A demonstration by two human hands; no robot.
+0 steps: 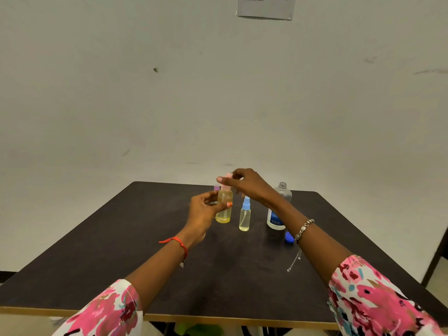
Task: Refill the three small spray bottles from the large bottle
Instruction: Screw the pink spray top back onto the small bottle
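The left hand [206,209] wraps its fingers around the pink-capped spray bottle [224,207], full of yellowish liquid, above the tabletop [121,251]. The right hand [247,181] pinches its cap. Beside stand the blue-capped spray bottle [244,218], partly filled, and the uncapped large bottle [278,212].

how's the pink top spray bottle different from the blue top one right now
The pink-top spray bottle is gripped by the left hand, with the right hand on its sprayer; the blue-top spray bottle stands alone, untouched, on the table. The pink-top bottle looks wider and taller than the blue-top one. Its liquid looks deeper yellow; the blue-top bottle's is paler. Both are upright, clear, and hold yellowish liquid.
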